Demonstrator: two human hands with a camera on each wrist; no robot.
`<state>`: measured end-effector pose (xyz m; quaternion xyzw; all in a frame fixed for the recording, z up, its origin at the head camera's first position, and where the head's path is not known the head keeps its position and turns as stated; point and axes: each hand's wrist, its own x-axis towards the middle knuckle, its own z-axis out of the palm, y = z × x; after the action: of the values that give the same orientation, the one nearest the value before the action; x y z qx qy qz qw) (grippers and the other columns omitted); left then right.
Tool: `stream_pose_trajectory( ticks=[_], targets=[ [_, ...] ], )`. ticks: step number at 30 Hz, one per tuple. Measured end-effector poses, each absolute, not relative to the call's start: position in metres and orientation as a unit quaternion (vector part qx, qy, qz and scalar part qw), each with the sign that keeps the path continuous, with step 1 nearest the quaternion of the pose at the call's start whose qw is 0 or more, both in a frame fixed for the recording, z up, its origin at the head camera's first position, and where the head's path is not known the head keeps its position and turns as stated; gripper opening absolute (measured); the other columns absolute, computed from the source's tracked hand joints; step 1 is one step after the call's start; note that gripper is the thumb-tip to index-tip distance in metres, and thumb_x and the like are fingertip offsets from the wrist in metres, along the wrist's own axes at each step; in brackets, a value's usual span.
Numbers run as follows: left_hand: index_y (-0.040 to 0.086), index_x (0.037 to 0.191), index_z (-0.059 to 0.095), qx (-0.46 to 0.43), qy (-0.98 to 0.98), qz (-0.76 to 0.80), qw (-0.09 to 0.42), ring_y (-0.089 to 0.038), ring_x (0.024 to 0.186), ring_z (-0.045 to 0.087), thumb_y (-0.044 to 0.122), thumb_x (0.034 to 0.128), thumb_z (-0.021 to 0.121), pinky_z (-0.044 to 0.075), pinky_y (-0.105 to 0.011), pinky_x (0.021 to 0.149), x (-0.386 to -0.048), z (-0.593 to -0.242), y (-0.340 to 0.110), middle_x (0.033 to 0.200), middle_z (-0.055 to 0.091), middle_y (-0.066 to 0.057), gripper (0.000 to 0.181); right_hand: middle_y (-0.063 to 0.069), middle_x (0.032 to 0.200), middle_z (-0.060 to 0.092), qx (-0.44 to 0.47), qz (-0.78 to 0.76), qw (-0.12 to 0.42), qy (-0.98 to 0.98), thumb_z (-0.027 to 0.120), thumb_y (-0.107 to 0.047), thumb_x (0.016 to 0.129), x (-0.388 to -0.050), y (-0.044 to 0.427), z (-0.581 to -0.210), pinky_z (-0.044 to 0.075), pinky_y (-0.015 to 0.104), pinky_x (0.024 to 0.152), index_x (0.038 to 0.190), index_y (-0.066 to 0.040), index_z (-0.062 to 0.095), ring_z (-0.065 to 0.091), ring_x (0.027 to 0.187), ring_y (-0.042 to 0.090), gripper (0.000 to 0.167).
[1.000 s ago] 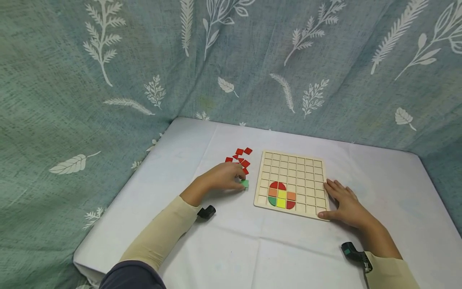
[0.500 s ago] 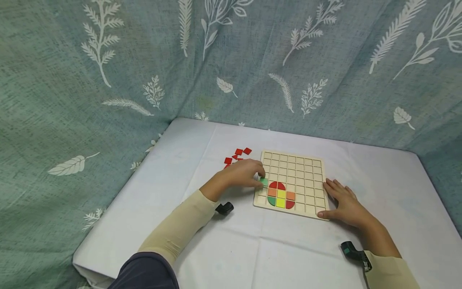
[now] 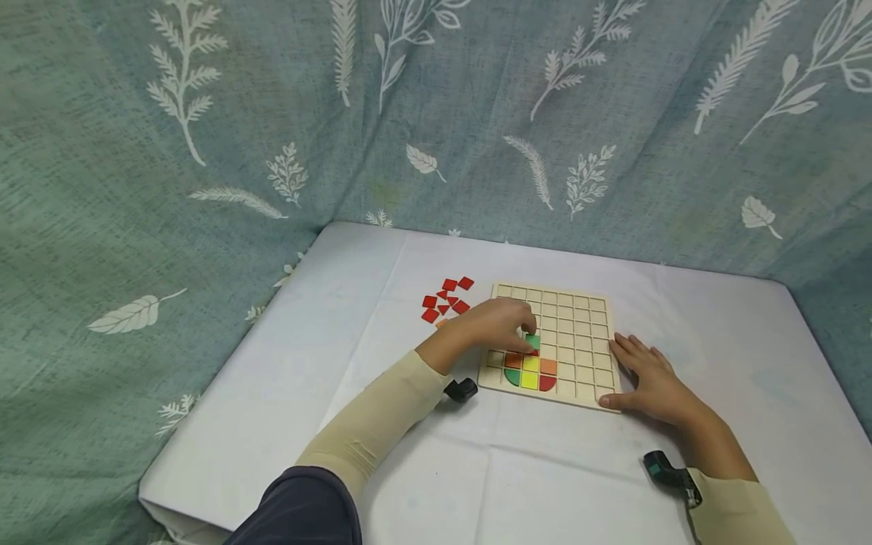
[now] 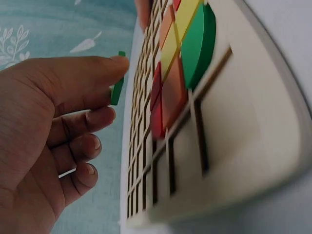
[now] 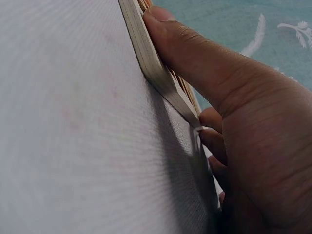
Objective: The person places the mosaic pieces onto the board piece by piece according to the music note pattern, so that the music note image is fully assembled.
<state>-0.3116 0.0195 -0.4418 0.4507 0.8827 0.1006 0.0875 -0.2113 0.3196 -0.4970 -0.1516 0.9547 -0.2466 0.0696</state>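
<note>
A light wooden grid board (image 3: 575, 352) lies on the white table. Over its left part my left hand (image 3: 493, 322) pinches a green square tile (image 3: 534, 343) between thumb and finger. In the left wrist view the green tile (image 4: 117, 80) is held edge-on, apart from the board, with the other fingers loosely bent. Yellow (image 3: 530, 381), orange, green and red pieces sit in cells at the board's near left; the hand partly hides the red ones. My right hand (image 3: 647, 378) rests at the board's right edge, its thumb (image 5: 180, 44) lying on the rim near the corner.
Several loose red tiles (image 3: 450, 285), some square and some triangular, lie left of the board. An orange tile (image 3: 441, 323) shows partly beside the left wrist. A patterned cloth (image 3: 477, 151) hangs behind the table (image 3: 422, 469).
My left hand has carried the green tile rightward from the loose tiles to over the board. More of the red tiles now show. The right hand stays at the board's edge.
</note>
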Motion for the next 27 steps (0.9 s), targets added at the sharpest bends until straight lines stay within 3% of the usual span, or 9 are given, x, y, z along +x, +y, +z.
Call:
stream_pose_trajectory(
  ticks=[27],
  targets=[
    [0.021,0.097,0.073,0.439,0.887,0.09,0.113,-0.005,0.081,0.053,0.04,0.0868,0.071,0.044,-0.022,0.073,-0.312,-0.46,0.054,0.091,0.06,0.013,0.022,0.024,0.157,0.015,-0.16,-0.254,0.066,0.952,0.075,-0.067,0.067,-0.211,0.32,-0.495,-0.006,0.054,0.112,0.151,0.004,0.023,0.004,0.144,0.042,0.121]
  ],
)
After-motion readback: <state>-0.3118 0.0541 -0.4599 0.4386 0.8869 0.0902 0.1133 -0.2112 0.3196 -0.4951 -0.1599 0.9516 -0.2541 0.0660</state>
